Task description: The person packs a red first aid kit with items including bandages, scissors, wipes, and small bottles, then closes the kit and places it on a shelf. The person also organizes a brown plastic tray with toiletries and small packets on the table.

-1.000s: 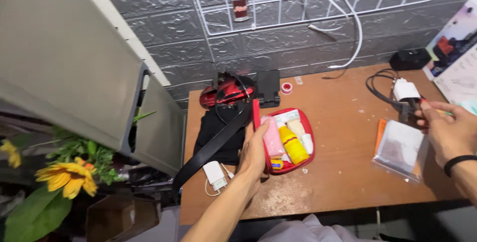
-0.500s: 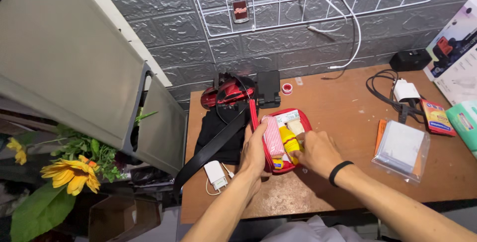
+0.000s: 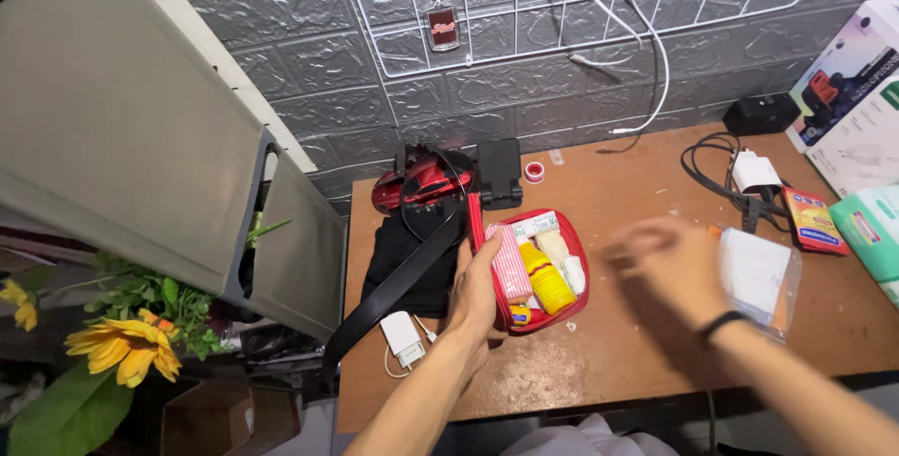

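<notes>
The open red pouch [image 3: 529,269] is steadied on the worktop [image 3: 618,362] by the left hand [image 3: 478,292], its grip closed on the rim. The right hand [image 3: 670,264] is blurred beside the clear bag [image 3: 763,273]; its grip cannot be told. Packing seems underway; a clean grasp of the bag is needed next.

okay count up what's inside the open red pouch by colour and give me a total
Inside the red pouch, steadied by the left hand; the right hand is blurred, off to the side.
Pink striped packet: 1
Yellow bottle: 1
White or pale items: 3, roughly
Small yellow-and-blue piece: 1
Total: about 6
</notes>
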